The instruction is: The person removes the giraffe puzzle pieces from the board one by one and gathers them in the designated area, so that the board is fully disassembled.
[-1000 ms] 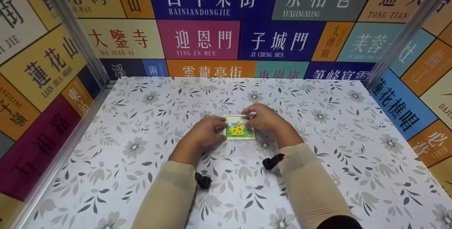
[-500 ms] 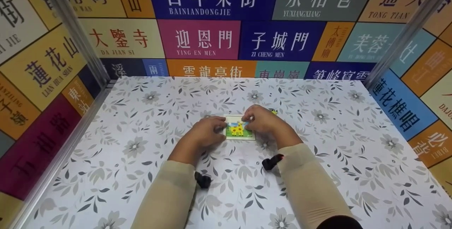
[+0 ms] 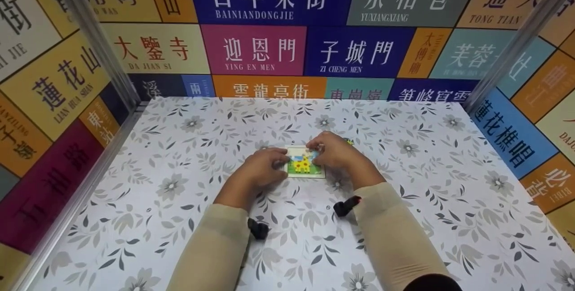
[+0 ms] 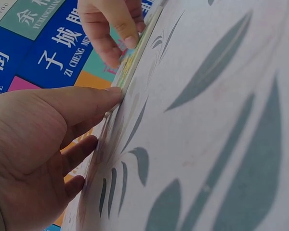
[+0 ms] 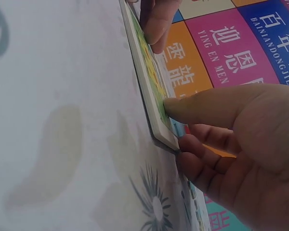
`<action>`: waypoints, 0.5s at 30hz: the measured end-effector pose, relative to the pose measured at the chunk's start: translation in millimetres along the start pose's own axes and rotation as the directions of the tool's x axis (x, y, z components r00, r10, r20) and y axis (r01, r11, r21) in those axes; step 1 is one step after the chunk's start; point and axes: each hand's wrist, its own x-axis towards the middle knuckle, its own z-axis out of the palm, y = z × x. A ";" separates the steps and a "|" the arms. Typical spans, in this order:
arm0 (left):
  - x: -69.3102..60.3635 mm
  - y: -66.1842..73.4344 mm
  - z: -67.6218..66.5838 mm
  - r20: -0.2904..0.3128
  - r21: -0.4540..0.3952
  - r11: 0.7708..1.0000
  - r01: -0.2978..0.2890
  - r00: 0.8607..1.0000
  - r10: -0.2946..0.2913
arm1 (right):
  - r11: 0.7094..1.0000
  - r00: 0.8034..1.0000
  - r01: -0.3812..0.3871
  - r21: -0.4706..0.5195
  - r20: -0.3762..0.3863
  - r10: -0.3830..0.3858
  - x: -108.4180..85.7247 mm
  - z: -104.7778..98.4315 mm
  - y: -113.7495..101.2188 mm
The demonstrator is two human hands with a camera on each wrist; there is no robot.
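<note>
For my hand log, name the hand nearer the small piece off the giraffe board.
The right hand: the small piece peeks out just beyond it in the head view, while the left hand is at the giraffe board's opposite side, farther away.

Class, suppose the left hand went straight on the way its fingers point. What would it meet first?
The giraffe picture board: the left hand is at its edge, thumb seemingly touching. Beyond it, the right hand looks next, though depth is unclear.

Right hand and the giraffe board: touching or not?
Touching. Right wrist view: the right hand has its thumb tip pressed on the giraffe board, on its green part near a corner.
</note>
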 end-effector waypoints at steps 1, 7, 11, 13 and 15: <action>-0.3 -0.1 0.1 -0.002 -0.003 1.000 -0.001 1.000 0.001 | 1.000 1.000 0.000 0.005 -0.002 0.000 0.4 -0.7 -0.1; 0.0 -0.4 0.1 -0.003 -0.005 1.000 -0.002 1.000 0.002 | 1.000 1.000 -0.018 0.025 -0.007 0.018 2.1 -3.8 0.8; 0.6 -0.4 0.3 -0.004 0.004 1.000 -0.003 1.000 0.003 | 1.000 1.000 -0.012 0.016 -0.011 0.012 3.1 -3.7 1.5; 0.4 0.2 0.0 -0.003 0.005 1.000 -0.003 1.000 0.003 | 1.000 1.000 -0.007 0.014 -0.014 0.007 3.1 -3.3 1.6; 0.4 0.5 -0.4 -0.001 0.006 1.000 -0.005 1.000 0.005 | 1.000 1.000 -0.004 0.011 -0.020 0.004 3.3 -2.8 1.8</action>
